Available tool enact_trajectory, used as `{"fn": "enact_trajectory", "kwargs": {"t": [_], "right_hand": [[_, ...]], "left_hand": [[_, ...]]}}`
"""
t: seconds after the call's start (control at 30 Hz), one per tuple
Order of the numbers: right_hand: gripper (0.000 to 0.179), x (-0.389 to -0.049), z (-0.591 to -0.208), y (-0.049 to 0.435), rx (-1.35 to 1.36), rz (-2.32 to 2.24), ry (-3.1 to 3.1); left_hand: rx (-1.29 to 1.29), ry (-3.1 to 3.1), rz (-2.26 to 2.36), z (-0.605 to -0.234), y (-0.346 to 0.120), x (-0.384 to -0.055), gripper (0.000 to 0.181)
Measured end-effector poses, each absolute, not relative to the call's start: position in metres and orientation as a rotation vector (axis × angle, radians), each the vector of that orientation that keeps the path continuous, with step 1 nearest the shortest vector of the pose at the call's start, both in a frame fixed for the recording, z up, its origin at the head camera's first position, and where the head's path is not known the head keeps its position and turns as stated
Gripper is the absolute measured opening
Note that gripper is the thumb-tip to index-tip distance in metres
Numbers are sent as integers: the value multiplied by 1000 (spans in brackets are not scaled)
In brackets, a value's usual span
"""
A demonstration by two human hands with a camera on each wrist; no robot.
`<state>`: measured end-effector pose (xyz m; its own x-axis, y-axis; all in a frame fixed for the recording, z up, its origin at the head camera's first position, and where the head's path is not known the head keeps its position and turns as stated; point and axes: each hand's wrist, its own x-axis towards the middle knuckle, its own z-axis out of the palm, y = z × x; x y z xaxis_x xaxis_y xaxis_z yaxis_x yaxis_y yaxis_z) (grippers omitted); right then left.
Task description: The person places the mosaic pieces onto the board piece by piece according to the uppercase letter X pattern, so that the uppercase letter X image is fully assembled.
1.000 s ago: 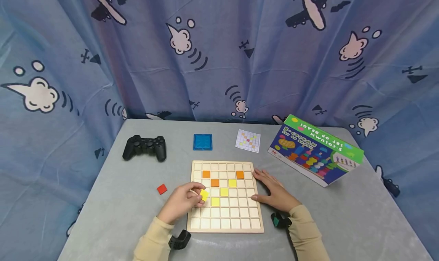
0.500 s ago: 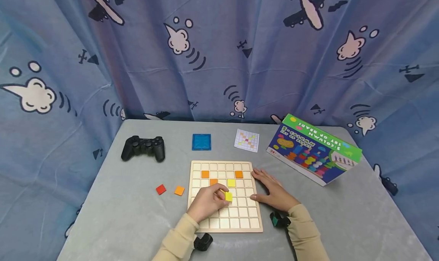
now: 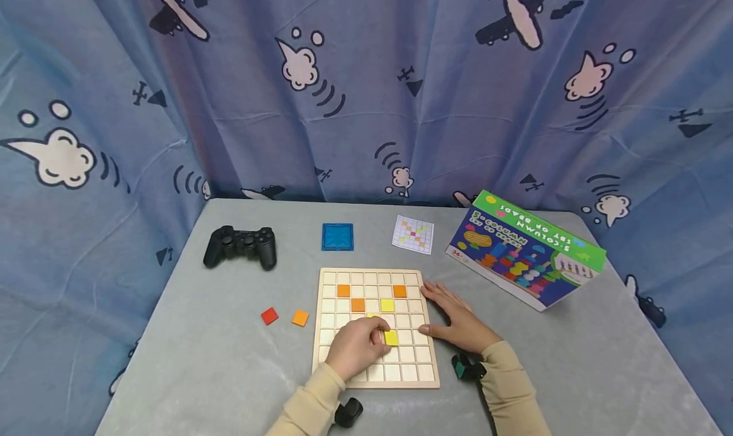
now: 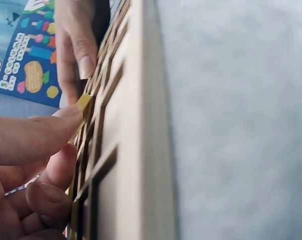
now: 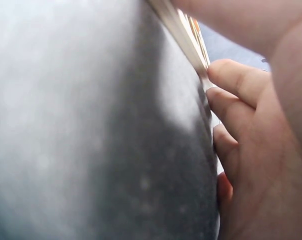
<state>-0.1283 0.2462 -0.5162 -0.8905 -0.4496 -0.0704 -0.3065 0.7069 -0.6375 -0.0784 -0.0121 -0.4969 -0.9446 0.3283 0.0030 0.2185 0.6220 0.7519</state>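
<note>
My left hand (image 3: 357,345) pinches a yellow square tile (image 3: 391,338) between thumb and fingertips, right over a cell of the wooden grid board (image 3: 431,366). In the left wrist view the same yellow tile (image 4: 84,101) stands at a slant, its lower edge at the grid ribs. Three orange tiles, one of them an orange tile (image 3: 399,291), sit in cells of the upper rows, along with a yellow tile (image 3: 387,305). My left hand covers part of the middle rows. Against the board's right edge rests my right hand (image 3: 462,321), fingers extended and thumb touching the rim.
Left of the board lie a loose red tile (image 3: 269,316) and a loose orange tile (image 3: 300,318). Farther back are a black game controller (image 3: 240,246), a blue tray (image 3: 338,237), a printed pattern card (image 3: 413,234) and a colourful toy box (image 3: 527,251).
My left hand has carried the yellow tile rightward from the board's left side to a cell right of the middle, uncovering the loose orange tile. The right hand has stayed at the board's edge.
</note>
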Motion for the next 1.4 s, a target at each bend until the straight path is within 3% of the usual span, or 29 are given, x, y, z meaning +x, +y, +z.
{"fn": "enact_trajectory", "kwargs": {"t": [1.1,1.23,1.4], "right_hand": [[84,-129,-512,253,-574,-946,2714],[83,-128,-514,252,-595,-950,2718],[83,-127,-515,249,-635,-974,2686]], "left_hand": [[450,2783,1154,-501,-2,-83,17],[345,2638,1343,-492,-15,-80,14],[25,2707,1501,-479,-62,-78,10]]}}
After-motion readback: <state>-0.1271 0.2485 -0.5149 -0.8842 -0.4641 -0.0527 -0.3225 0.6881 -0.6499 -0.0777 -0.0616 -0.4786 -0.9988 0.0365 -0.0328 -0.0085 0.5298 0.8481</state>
